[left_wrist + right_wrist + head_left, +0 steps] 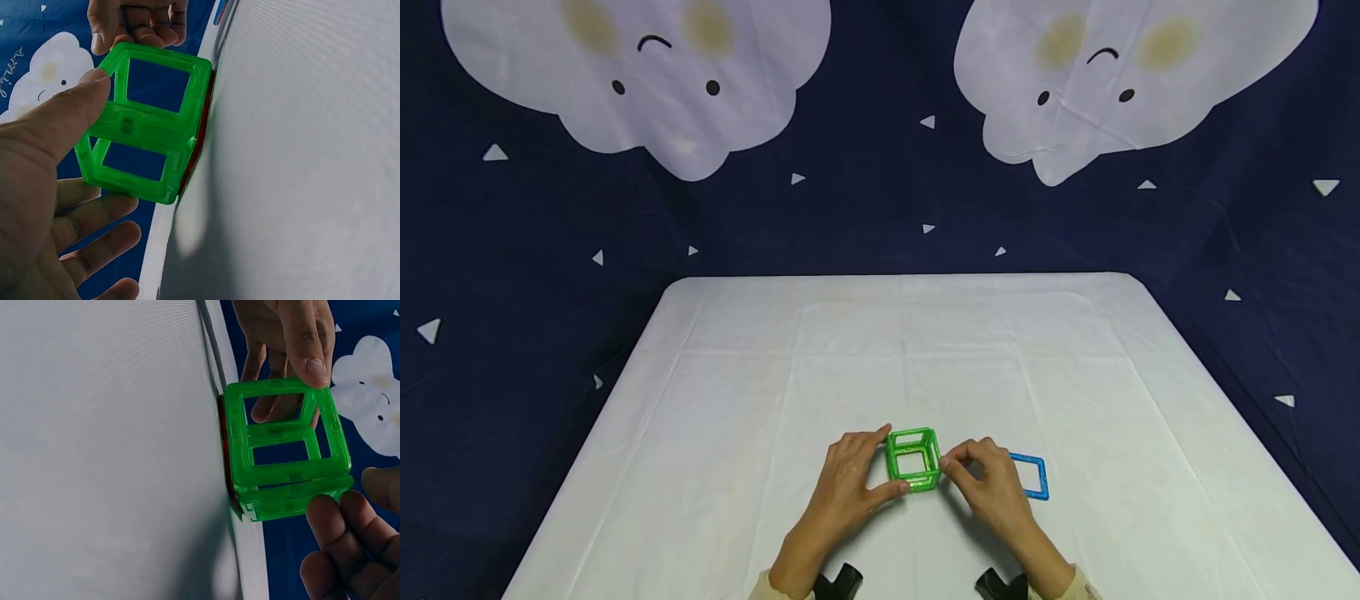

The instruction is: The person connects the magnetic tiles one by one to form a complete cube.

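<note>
A green cube of see-through magnetic tiles [912, 476] stands on the white table, its square frames joined at the edges. The wrist views show a red tile [204, 125] along its underside. On the cube's left, my left hand [844, 483] grips it, thumb at the near edge and index finger at the far one. My right hand [996, 492] pinches the cube's right side edge with thumb and fingertips. In the right wrist view, the nearest green side panel [287, 503] stands slightly apart from the frame above it. A blue square tile [1043, 482] lies partly hidden behind the right hand.
The white cloth [850, 375] on the table shows fold creases. Behind it hangs a dark blue curtain [865, 225] printed with clouds and small triangles. Black straps or mounts [841, 582] sit at both wrists.
</note>
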`<state>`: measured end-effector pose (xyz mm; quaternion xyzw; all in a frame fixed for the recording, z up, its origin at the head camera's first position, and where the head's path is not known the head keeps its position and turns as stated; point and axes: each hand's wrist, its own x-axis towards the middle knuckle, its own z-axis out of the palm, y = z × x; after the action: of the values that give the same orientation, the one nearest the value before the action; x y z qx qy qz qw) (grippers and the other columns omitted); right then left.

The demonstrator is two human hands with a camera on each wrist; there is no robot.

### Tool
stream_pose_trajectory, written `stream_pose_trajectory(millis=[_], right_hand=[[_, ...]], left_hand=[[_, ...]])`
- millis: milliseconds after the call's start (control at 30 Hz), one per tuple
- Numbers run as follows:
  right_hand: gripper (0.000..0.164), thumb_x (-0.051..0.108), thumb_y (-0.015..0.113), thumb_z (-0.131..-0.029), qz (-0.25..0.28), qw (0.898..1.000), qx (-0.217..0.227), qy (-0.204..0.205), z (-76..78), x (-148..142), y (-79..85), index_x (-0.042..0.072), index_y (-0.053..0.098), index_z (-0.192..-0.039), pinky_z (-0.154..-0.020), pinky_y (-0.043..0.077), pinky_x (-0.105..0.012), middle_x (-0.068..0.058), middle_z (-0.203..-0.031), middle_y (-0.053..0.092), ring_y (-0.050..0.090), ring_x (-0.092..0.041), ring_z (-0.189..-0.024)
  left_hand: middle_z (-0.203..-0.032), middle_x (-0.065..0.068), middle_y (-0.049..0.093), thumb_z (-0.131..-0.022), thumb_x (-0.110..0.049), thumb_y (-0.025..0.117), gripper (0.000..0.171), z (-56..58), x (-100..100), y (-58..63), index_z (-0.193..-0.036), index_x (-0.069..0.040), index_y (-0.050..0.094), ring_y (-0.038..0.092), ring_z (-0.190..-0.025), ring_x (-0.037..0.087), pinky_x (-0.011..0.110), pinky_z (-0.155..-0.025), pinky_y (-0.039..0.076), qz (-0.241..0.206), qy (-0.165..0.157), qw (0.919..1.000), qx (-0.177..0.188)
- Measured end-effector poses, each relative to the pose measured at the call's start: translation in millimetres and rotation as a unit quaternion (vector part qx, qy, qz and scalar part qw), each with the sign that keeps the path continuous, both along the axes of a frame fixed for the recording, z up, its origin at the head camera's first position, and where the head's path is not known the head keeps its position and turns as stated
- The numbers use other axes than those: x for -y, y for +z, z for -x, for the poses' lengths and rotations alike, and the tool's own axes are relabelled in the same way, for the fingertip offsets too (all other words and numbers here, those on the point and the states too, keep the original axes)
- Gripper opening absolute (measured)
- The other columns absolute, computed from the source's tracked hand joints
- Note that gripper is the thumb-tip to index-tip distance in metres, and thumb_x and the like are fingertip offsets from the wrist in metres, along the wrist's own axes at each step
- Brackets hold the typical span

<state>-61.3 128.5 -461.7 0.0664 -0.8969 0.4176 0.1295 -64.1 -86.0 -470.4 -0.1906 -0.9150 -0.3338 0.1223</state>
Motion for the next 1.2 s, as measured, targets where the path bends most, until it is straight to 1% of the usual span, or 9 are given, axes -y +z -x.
stream_pose_trajectory(millis=[67,133,233,367,533,700,800,967,1200], right_hand=[[0.014,0.019,0.076,-0.077,-0.001,1.0,-0.004,0.001,-0.3,-0.6,0.5,0.028,0.067,-0.072,-0.068,0.036,-0.024,0.021,-0.063,0.056,0.047,0.002,-0.066],[0.014,0.018,0.077,-0.076,-0.005,1.0,-0.013,0.003,-0.4,-2.2,0.9,0.027,0.067,-0.073,-0.068,0.036,-0.025,0.021,-0.064,0.057,0.048,0.0,-0.065],[0.013,0.018,0.076,-0.077,-0.018,1.0,-0.013,0.005,-0.3,-10.0,3.2,0.027,0.067,-0.075,-0.069,0.035,-0.025,0.021,-0.067,0.058,0.05,-0.005,-0.067],[0.013,0.019,0.077,-0.076,-0.059,0.998,-0.009,0.005,-0.4,-32.6,8.1,0.025,0.067,-0.083,-0.07,0.034,-0.026,0.018,-0.074,0.059,0.05,-0.009,-0.072],[0.02,0.018,0.079,-0.074,-0.104,0.995,-0.011,-0.008,-3.1,-65.5,10.5,0.02,0.066,-0.09,-0.071,0.035,-0.027,0.008,-0.081,0.064,0.049,-0.013,-0.077],[0.025,0.02,0.079,-0.074,-0.139,0.99,-0.01,-0.013,-7.1,-90.8,7.1,0.017,0.067,-0.095,-0.076,0.032,-0.027,0.004,-0.09,0.066,0.048,-0.012,-0.083],[0.032,0.022,0.08,-0.072,-0.163,0.987,-0.004,-0.011,-8.4,-101.8,3.6,0.014,0.067,-0.099,-0.08,0.029,-0.028,0.003,-0.094,0.065,0.047,-0.013,-0.088],[0.044,0.026,0.082,-0.068,-0.196,0.98,0.012,-0.015,-10.3,-114.7,0.1,0.011,0.065,-0.106,-0.079,0.028,-0.032,-0.002,-0.099,0.062,0.046,-0.018,-0.092],[0.051,0.024,0.084,-0.063,-0.213,0.977,-0.018,-0.007,-11.6,-123.2,-3.5,0.01,0.064,-0.107,-0.078,0.026,-0.031,-0.003,-0.098,0.06,0.044,-0.017,-0.089]], left_hand=[[-0.117,0.0,0.065,-0.069,-0.047,0.077,0.078,0.8,0.2,0.2,-0.134,-0.013,0.052,0.055,-0.11,0.015,0.039,-0.095,0.041,-0.008,-0.007,0.9999,0.007],[-0.118,0.0,0.065,-0.069,-0.046,0.078,0.078,1.3,0.1,0.4,-0.134,-0.013,0.052,0.055,-0.111,0.015,0.039,-0.094,0.041,-0.015,-0.011,0.9998,0.01],[-0.119,0.001,0.065,-0.069,-0.045,0.078,0.078,1.7,-0.4,0.1,-0.134,-0.013,0.052,0.055,-0.111,0.015,0.038,-0.094,0.041,-0.02,-0.017,0.9996,0.011],[-0.119,0.001,0.065,-0.069,-0.044,0.078,0.078,2.4,-1.0,0.1,-0.135,-0.012,0.051,0.055,-0.112,0.015,0.038,-0.094,0.04,-0.02,-0.022,0.9994,0.017],[-0.119,0.0,0.064,-0.07,-0.044,0.077,0.077,2.9,0.3,0.8,-0.136,-0.014,0.05,0.054,-0.112,0.015,0.039,-0.095,0.04,-0.021,-0.026,0.9991,0.027],[-0.119,0.0,0.064,-0.07,-0.044,0.076,0.077,3.1,1.0,0.8,-0.136,-0.014,0.05,0.053,-0.112,0.015,0.039,-0.095,0.04,-0.024,-0.028,0.9987,0.034],[-0.118,0.0,0.064,-0.071,-0.044,0.076,0.077,2.7,1.1,0.9,-0.137,-0.014,0.05,0.053,-0.112,0.016,0.039,-0.094,0.04,-0.028,-0.029,0.9985,0.037],[-0.117,-0.001,0.065,-0.072,-0.045,0.075,0.076,2.1,1.3,1.1,-0.137,-0.014,0.05,0.054,-0.111,0.015,0.038,-0.093,0.04,-0.028,-0.03,0.9987,0.031],[-0.117,-0.002,0.065,-0.074,-0.044,0.073,0.072,2.8,1.7,-0.1,-0.136,-0.015,0.051,0.054,-0.111,0.014,0.037,-0.092,0.04,-0.029,-0.03,0.999,0.016]])
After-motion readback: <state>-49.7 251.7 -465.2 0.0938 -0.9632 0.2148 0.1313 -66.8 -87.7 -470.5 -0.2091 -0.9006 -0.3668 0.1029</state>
